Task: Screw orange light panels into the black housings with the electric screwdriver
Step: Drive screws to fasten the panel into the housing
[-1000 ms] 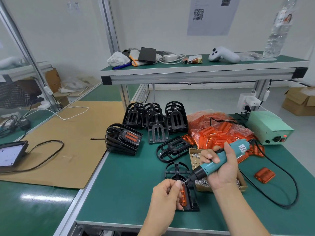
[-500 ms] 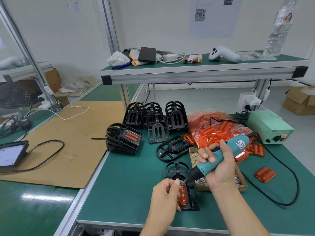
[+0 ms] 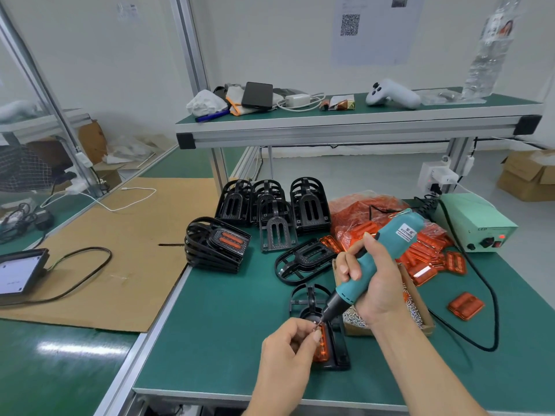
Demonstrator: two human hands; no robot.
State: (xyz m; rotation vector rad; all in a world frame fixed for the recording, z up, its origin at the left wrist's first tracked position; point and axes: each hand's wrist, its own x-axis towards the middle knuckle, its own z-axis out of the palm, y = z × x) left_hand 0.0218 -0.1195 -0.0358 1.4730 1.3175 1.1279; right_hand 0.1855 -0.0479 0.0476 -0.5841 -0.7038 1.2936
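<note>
Green bench (image 3: 228,325): screwdriver (image 3: 372,262) tip lower vs 0.5 s ago.

One head-worn wide-angle view looks forward and down, seemingly close above the green bench (image 3: 228,331).

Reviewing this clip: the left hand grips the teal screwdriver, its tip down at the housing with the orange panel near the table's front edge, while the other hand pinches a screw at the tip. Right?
Not quite. The head view shows the right hand gripping the screwdriver; the left hand pinches a small screw at the tip. The rest holds: the tip is down at the housing with the orange panel.
</note>
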